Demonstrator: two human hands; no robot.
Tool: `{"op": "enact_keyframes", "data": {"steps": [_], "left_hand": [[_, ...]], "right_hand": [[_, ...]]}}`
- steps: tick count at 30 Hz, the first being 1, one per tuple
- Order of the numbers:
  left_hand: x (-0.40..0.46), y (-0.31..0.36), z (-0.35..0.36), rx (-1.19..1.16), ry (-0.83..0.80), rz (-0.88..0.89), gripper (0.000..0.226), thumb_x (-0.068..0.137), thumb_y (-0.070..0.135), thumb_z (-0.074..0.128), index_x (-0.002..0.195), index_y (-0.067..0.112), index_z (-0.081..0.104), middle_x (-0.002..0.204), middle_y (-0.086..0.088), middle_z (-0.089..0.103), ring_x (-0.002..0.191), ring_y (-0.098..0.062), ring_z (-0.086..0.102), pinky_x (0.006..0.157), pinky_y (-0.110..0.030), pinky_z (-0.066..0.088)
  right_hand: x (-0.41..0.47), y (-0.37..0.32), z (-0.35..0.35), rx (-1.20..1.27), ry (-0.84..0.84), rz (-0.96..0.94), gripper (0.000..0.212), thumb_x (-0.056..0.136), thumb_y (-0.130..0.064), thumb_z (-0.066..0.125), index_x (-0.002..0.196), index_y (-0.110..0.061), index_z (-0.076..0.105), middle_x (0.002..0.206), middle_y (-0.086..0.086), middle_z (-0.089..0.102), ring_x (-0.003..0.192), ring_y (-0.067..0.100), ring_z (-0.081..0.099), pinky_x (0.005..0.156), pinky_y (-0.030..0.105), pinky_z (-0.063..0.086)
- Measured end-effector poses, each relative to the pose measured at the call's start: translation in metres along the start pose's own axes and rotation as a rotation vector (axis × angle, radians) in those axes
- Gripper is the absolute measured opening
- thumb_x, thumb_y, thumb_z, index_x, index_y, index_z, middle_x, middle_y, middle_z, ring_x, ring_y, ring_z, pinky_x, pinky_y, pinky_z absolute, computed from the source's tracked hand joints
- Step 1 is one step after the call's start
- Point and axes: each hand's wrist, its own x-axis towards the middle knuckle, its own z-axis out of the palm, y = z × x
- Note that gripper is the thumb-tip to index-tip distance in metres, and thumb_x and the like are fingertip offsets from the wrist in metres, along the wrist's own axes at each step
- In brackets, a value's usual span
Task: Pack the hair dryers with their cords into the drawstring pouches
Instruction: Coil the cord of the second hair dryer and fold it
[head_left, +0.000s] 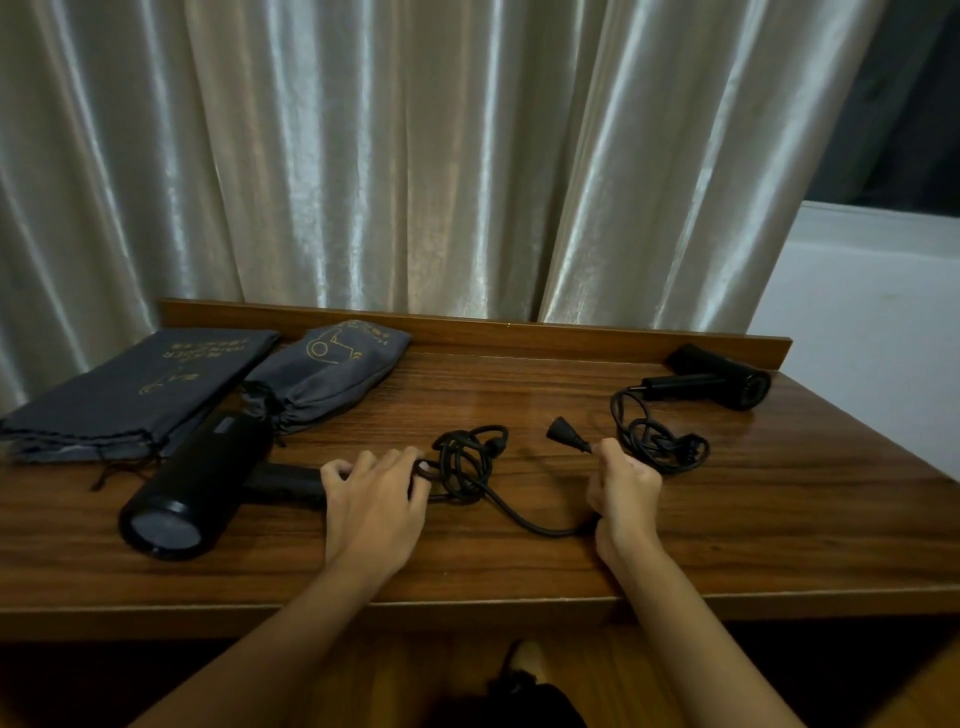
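Left hand (371, 501) palm down, fingers curled, pinching the coiled black cord (467, 462) beside the near hair dryer (192, 493) lying on the glossy wooden table (467, 566); right hand (623, 488) fisted around the cord's free end, plug (563, 434) jutting past the thumb; both forearms reaching in over the table edge; second dryer (727, 387) far right with tangled cord; flat grey pouch (130, 389) and bulging one (327, 374) far left.

The left hand (371, 499) covers the base of a hair dryer's handle (283, 480) and part of the coiled cord (467, 460). The right hand (621, 493) hides a stretch of cord behind its fist. Far left of the hands, gold lettering on the flat pouch (130, 389) is too small to read.
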Motion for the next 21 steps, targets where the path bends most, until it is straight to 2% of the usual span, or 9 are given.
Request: {"op": "enact_keyframes", "data": {"steps": [4,8,12,15,18,21], "left_hand": [[0.0,0.0,0.002,0.025,0.007,0.005,0.025,0.096,0.035,0.038,0.106,0.036,0.06,0.097,0.017,0.066,0.088,-0.008,0.054,0.083,-0.034,0.024],[0.001,-0.002,0.003,-0.014,0.009,0.028,0.021,0.098,0.036,0.04,0.109,0.038,0.058,0.095,0.02,0.066,0.086,-0.005,0.052,0.08,-0.032,0.02],[0.001,-0.003,0.003,-0.059,0.012,0.051,0.018,0.097,0.036,0.041,0.106,0.041,0.056,0.078,0.019,0.059,0.081,-0.004,0.049,0.077,-0.032,0.018],[0.0,-0.001,0.002,-0.098,0.034,0.089,0.013,0.094,0.031,0.048,0.101,0.041,0.054,0.067,0.023,0.043,0.076,-0.005,0.047,0.075,-0.031,0.016],[0.0,0.0,0.002,-0.101,0.015,0.124,0.016,0.095,0.03,0.047,0.104,0.043,0.049,0.08,0.023,0.049,0.08,-0.004,0.047,0.078,-0.032,0.021],[0.001,-0.002,0.003,-0.09,0.001,0.122,0.016,0.095,0.036,0.044,0.108,0.044,0.048,0.095,0.021,0.049,0.088,-0.003,0.048,0.082,-0.032,0.022]], "right_hand": [[-0.006,-0.001,0.003,-0.258,-0.309,-0.076,0.049,0.09,-0.02,0.06,0.044,-0.026,0.044,0.048,-0.005,0.035,0.043,0.008,0.03,0.042,0.014,0.032],[-0.011,-0.003,0.012,-0.41,-0.514,-0.097,0.052,0.091,-0.022,0.06,0.041,-0.026,0.046,0.048,-0.009,0.035,0.045,0.006,0.03,0.049,0.019,0.031],[-0.01,-0.007,0.017,-0.448,-0.548,-0.084,0.049,0.093,-0.027,0.06,0.046,-0.023,0.05,0.049,-0.006,0.04,0.047,0.008,0.035,0.062,0.03,0.035],[-0.011,-0.01,0.022,-0.529,-0.562,-0.069,0.044,0.093,-0.028,0.06,0.051,-0.02,0.055,0.053,0.001,0.044,0.049,0.014,0.037,0.059,0.03,0.035],[-0.013,-0.013,0.039,-0.712,-0.581,-0.081,0.038,0.094,-0.027,0.062,0.057,-0.019,0.063,0.053,-0.004,0.055,0.048,0.009,0.047,0.055,0.026,0.038],[-0.023,-0.007,0.06,-0.722,-0.557,-0.171,0.025,0.096,-0.027,0.06,0.079,-0.013,0.072,0.078,-0.001,0.071,0.074,0.01,0.065,0.067,0.023,0.05]]}}
